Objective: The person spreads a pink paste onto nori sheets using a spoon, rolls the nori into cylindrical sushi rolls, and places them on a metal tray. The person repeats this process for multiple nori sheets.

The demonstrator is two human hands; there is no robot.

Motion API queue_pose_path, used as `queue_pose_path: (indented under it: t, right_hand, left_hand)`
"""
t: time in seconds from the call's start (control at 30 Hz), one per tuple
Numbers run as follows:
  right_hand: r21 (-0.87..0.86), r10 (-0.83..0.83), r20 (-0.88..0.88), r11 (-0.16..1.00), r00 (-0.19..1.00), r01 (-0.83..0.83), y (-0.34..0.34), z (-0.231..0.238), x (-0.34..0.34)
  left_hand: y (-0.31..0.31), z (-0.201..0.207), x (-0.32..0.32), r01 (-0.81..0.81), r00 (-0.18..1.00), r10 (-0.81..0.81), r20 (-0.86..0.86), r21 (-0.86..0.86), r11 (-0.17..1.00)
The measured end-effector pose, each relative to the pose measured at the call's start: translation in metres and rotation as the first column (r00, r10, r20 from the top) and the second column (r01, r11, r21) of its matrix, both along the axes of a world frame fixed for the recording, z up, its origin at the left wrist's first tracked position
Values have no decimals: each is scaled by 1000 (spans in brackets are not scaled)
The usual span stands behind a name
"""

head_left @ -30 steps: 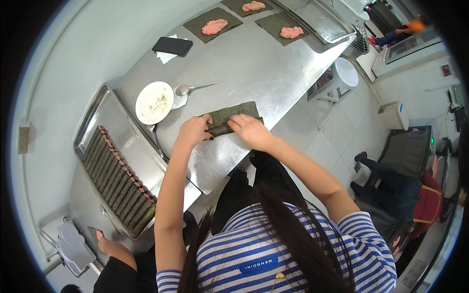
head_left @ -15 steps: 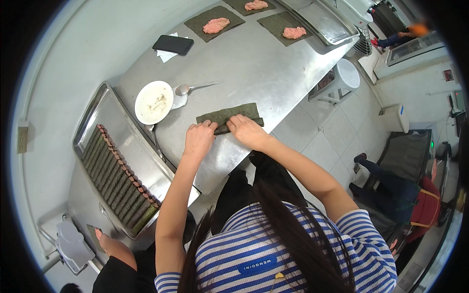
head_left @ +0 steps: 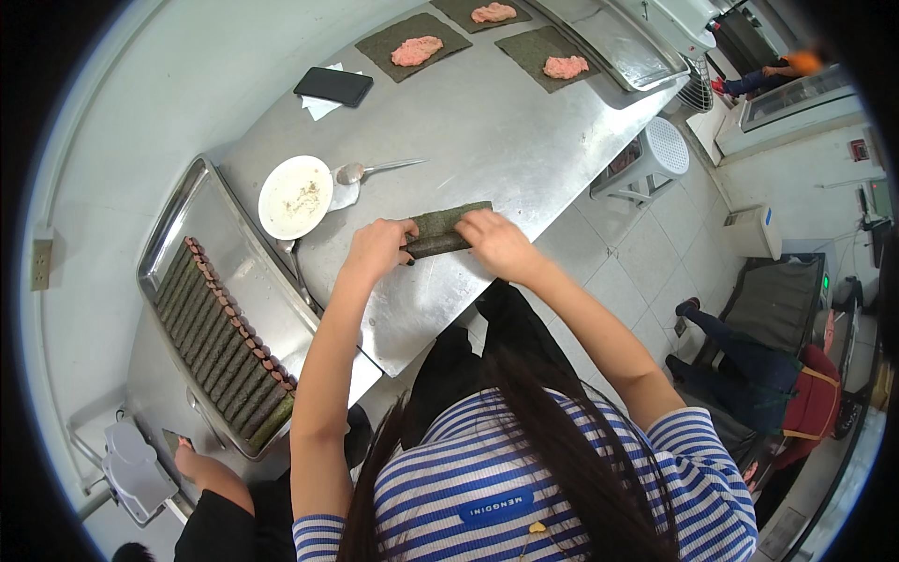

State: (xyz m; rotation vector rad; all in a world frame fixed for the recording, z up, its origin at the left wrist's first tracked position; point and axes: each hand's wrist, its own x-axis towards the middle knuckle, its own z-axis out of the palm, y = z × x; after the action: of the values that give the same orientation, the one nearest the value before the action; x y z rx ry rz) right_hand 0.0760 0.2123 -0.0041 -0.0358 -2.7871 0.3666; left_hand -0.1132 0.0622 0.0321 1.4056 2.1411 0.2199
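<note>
A dark green nori sheet [head_left: 436, 227], partly rolled along its near edge, lies on the steel table in front of me. My left hand [head_left: 378, 247] is closed on its left end, fingers curled around the roll and thumb on the near side. At the right end, my right hand [head_left: 496, 244] grips the roll with bent fingers over the top. Any filling inside is hidden. Beyond my left hand stand a white bowl [head_left: 296, 199] with pale residue and a spoon [head_left: 352, 173] on a white napkin.
A metal tray [head_left: 211, 183] at left holds a row of finished nori rolls [head_left: 220, 347]. Flat sheets topped with pink paste [head_left: 417, 51] lie at the far end beside another tray [head_left: 637, 70]. A phone [head_left: 334, 86] rests on tissue. A co-worker's hand [head_left: 192, 461] shows lower left.
Both hands have moved apart toward the roll's ends, the left slightly leftward and the right rightward. The near edge looks rolled farther over, and less of the flat sheet shows.
</note>
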Motion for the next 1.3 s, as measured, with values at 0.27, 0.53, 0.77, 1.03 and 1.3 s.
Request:
queue_pose_path:
  t: [0.27,0.53,0.77,1.03,1.3]
  right_hand:
    - [144,39,31,989,999,-43,-32,-13,-27]
    - [187,-6,49,982,999,-4,-33,-16,-34]
    - [167,-46,115,986,992,26,-26,-16,-31]
    - [107,-144,196,986,970,125,1,-22,-8]
    - [75,52,-36,996,998,-49,-13,-6,-25]
  left_hand:
    - [2,-4,-8,41,995,-34,-90,75,996]
    - [-10,-8,18,130,935,-72,-347,147,981]
    - [-9,-19,19,156,896,-63,-439,178,972]
    - [-2,-14,13,102,935,-66,-348,87,991]
    - [13,-11,-10,60,990,-61,-123,-13,998]
